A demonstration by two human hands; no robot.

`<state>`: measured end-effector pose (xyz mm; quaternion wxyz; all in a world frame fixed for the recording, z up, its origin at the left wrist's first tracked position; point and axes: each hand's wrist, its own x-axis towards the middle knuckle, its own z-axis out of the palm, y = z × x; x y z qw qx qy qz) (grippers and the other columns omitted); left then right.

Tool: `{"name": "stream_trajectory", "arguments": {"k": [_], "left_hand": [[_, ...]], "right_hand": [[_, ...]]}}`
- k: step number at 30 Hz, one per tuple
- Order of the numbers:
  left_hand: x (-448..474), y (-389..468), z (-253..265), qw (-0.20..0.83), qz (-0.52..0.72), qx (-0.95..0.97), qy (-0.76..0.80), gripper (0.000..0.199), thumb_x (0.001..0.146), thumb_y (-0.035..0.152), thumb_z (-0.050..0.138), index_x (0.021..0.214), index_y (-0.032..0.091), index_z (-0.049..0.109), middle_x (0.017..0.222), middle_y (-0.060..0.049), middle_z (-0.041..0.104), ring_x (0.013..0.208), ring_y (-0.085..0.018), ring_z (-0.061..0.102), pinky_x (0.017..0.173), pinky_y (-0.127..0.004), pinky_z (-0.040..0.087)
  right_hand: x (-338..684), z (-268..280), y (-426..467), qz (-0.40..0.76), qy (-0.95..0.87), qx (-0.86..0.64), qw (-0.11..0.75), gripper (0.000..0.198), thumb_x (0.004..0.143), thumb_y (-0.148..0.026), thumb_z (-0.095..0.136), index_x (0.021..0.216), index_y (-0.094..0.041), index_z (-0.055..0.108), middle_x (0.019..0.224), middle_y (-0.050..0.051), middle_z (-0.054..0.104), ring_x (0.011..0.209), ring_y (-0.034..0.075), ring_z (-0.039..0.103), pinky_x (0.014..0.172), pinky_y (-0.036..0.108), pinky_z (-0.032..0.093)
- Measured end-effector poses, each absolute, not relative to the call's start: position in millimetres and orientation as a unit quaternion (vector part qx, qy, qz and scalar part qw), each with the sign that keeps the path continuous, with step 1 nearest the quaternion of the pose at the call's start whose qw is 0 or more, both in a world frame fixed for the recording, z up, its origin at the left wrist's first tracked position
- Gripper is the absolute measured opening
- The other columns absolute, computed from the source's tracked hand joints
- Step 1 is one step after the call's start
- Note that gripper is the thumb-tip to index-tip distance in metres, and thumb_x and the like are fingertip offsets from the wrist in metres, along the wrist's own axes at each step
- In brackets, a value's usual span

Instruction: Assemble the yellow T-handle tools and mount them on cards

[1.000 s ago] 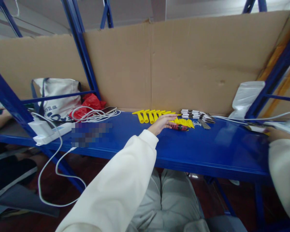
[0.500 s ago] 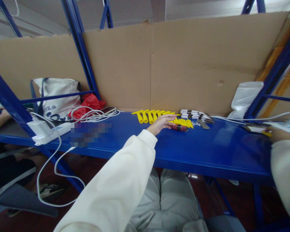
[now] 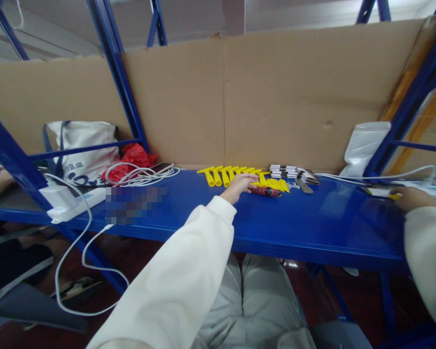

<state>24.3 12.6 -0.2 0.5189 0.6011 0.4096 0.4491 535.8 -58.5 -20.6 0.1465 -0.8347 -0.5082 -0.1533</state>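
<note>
red tool (image 3: 268, 192) lies left-to-right by the left hand (image 3: 238, 187), fingers loosely spread, seemingly empty (right hand (image 3: 416, 198): cannot tell)

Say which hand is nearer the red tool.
Left. The left hand is right at the left end of the red tool, though contact is unclear; the right hand is far off to its right.
</note>
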Motion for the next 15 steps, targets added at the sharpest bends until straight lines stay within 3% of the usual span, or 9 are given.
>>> {"name": "stream_trajectory", "arguments": {"k": [2,5,9,12,15], "left_hand": [[25.4,16.9,-3.0,0.459,0.465,0.615,0.441,0.02,0.079,0.004,0.062,0.074,0.017,0.076,0.102,-0.009,0.078,0.102,-0.024,0.071,0.09,-0.036,0.054],[26.0,22.3,-8.6,0.358,0.478,0.664,0.45,0.026,0.07,-0.003,0.063,0.059,0.019,0.071,0.092,-0.01,0.078,0.114,-0.029,0.067,0.109,-0.042,0.045],[25.9,24.1,-13.8,0.306,0.444,0.718,0.439,0.028,0.067,-0.005,0.062,0.06,0.02,0.072,0.094,-0.01,0.078,0.117,-0.031,0.066,0.114,-0.044,0.041],[25.2,24.1,-14.4,0.288,0.43,0.737,0.435,0.028,0.069,-0.005,0.061,0.065,0.019,0.074,0.098,-0.011,0.078,0.116,-0.031,0.066,0.115,-0.043,0.042],[24.0,25.1,-13.8,0.259,0.412,0.755,0.439,0.026,0.074,-0.002,0.06,0.07,0.019,0.076,0.103,-0.012,0.078,0.116,-0.03,0.067,0.114,-0.043,0.042]], "right_hand": [[512.1,-7.0,-62.3,-0.133,-0.499,-0.849,0.113,0.028,0.074,-0.014,0.056,0.088,-0.019,0.08,0.102,0.028,0.075,0.078,0.03,0.072,0.069,0.041,0.052],[462.4,14.7,-63.3,-0.154,-0.525,-0.83,0.113,0.035,0.087,-0.016,0.048,0.103,-0.015,0.079,0.107,0.027,0.075,0.086,0.032,0.072,0.075,0.041,0.052],[384.0,34.7,-53.6,-0.147,-0.58,-0.785,0.162,0.038,0.095,-0.02,0.047,0.118,-0.012,0.075,0.107,0.022,0.076,0.093,0.028,0.072,0.081,0.033,0.051],[327.2,38.4,-38.6,-0.117,-0.67,-0.717,0.153,0.033,0.093,-0.019,0.051,0.112,-0.013,0.077,0.108,0.016,0.078,0.096,0.025,0.072,0.085,0.029,0.05],[276.5,35.8,-20.9,-0.096,-0.731,-0.664,0.127,0.026,0.09,-0.021,0.054,0.096,-0.022,0.08,0.097,0.007,0.08,0.091,0.023,0.073,0.082,0.028,0.052]]}}
